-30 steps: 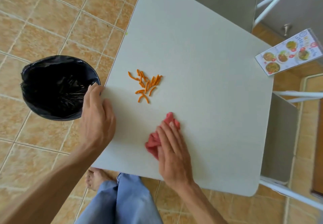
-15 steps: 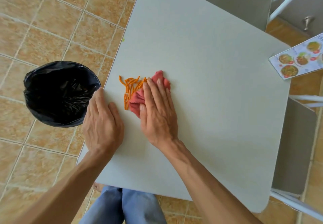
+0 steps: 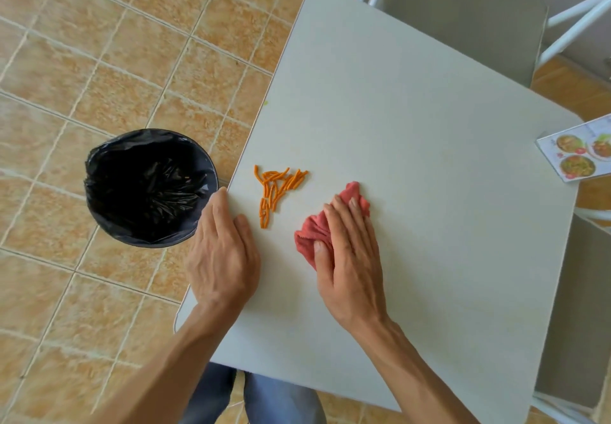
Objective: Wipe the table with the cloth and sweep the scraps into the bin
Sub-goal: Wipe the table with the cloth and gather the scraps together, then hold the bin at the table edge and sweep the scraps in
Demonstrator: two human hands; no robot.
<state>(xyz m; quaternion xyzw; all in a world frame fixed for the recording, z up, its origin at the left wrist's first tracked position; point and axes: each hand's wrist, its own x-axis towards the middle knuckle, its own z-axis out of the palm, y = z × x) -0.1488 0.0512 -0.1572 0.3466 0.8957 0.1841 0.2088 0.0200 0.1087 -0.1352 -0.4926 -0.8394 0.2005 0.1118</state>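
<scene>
Cloth (image 3: 325, 225), red and crumpled, lies on the grey table (image 3: 429, 165) under the right hand (image 3: 350, 258), whose grip is flat and spread: palm and fingers press down on the fabric and the thumb rests across its near edge, with nothing closed around it. Bunched folds stick out beyond the fingertips and to the left of the thumb. The left hand (image 3: 221, 255) lies flat on the table at its left edge, fingers together and extended, holding nothing. Just beyond the left hand's thumb and left of the cloth, apart from both, sits a small heap of orange scraps (image 3: 276, 189), thin short sticks piled loosely near the table's left edge. Past the left fingertips, off the table on the tiled floor (image 3: 99, 60), stands the bin (image 3: 148, 189), round and lined with a black bag, close beside the table edge. Far to the right of the right hand, a printed menu card (image 3: 582, 156) shows at the table's far right edge.
</scene>
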